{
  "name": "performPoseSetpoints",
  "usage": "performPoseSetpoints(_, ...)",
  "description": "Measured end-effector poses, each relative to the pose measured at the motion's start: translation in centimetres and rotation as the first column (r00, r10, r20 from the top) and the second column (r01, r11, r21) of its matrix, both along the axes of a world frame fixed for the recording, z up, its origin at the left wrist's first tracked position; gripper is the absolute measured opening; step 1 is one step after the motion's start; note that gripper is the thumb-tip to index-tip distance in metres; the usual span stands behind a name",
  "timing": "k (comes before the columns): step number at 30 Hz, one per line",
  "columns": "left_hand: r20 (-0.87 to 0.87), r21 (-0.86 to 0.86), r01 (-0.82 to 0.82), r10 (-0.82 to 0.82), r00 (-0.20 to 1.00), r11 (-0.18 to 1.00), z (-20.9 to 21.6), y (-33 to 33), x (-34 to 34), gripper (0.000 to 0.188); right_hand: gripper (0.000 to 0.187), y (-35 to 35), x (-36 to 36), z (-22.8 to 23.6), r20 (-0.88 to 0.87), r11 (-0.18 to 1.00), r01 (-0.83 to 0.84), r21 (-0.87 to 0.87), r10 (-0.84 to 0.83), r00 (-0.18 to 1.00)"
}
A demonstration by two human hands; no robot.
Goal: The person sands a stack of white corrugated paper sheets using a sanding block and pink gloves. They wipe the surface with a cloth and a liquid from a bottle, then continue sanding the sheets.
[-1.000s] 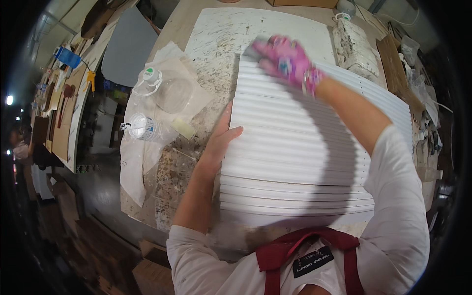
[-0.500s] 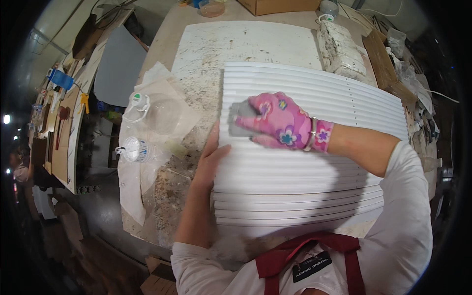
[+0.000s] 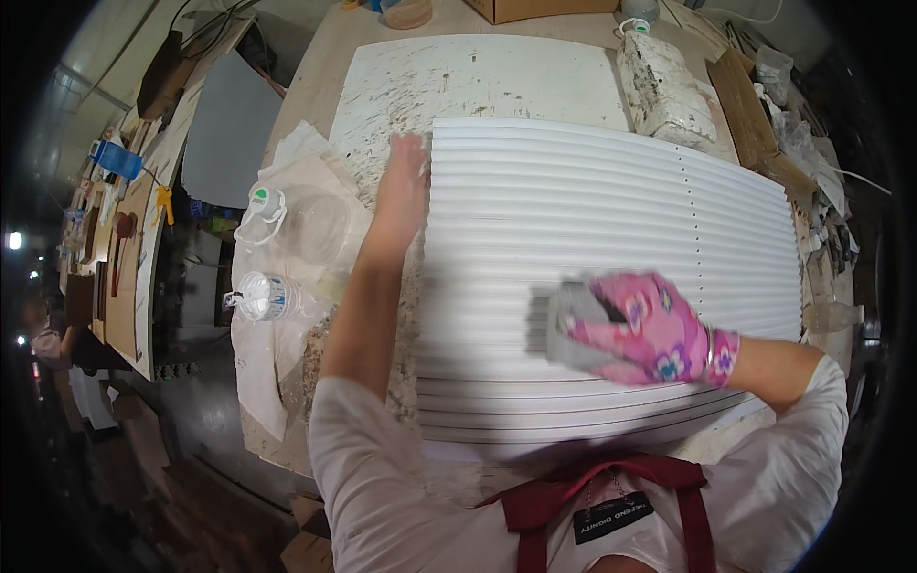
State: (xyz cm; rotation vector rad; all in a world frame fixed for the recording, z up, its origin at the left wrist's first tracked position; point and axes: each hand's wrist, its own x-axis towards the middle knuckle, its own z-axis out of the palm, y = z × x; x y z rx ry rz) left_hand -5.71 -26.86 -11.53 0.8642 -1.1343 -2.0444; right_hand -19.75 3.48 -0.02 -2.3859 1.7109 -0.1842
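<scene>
A row of long white ribbed slats (image 3: 535, 220) lies side by side on the table, with a line of small dark dots across it toward the right. My right hand (image 3: 659, 329), in a pink flowered glove, grips a grey sanding block (image 3: 578, 329) over the slats' lower middle; the block is smeared by motion. Bare and slightly blurred, my left hand (image 3: 408, 172) rests along the slats' left ends near their far corner, fingers stretched out. Whether its palm presses on the ends is not clear.
Left of the slats, a clear jug with a green-and-white cap (image 3: 267, 202) and a clear plastic bottle (image 3: 263, 296) lie on white sheeting (image 3: 253, 372). A stained white board (image 3: 478, 76) lies beyond. A crusted white block (image 3: 664, 91) and a cardboard box (image 3: 544, 10) stand farther back.
My right hand has moved right and nearer to me with the sanding block. My left hand has slid away from me along the slats' left ends, toward the far corner.
</scene>
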Motion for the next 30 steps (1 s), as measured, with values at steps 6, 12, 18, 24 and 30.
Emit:
performPoseSetpoints(6, 0.125, 0.03, 0.044, -0.048, 0.991, 0.999, -0.3, -0.2, -2.5, 0.06, 0.052, -9.5, -6.3, -4.0, -0.311, 0.937, 0.248, -0.246, -0.319, 0.895)
performPoseSetpoints(12, 0.123, -0.023, -0.036, 0.038, 0.992, 0.999, -0.7, -0.5, -2.3, 0.05, 0.045, -13.3, -6.6, -3.3, -0.259, 0.943, 0.129, -0.308, -0.214, 0.942)
performPoseSetpoints(18, 0.058, 0.05, 0.038, -0.04, 0.998, 0.998, 0.6, 0.8, -2.9, 0.048, 0.036, -15.7, -14.0, -9.7, 0.007, 0.848, 0.437, -0.301, -0.456, 0.89)
performPoseSetpoints(24, 0.135, -0.194, -0.022, 0.049, 0.99, 0.981, -2.8, -1.0, -2.5, 0.049, 0.048, -11.4, -6.6, -2.7, -0.202, 0.942, 0.286, -0.179, -0.319, 0.926)
performPoseSetpoints(30, -0.043, -0.006, 0.057, -0.057, 0.997, 0.998, -2.9, -1.2, -3.5, 0.048, 0.049, -13.8, -13.4, -4.0, -0.174, 0.846, 0.373, -0.381, -0.462, 0.87)
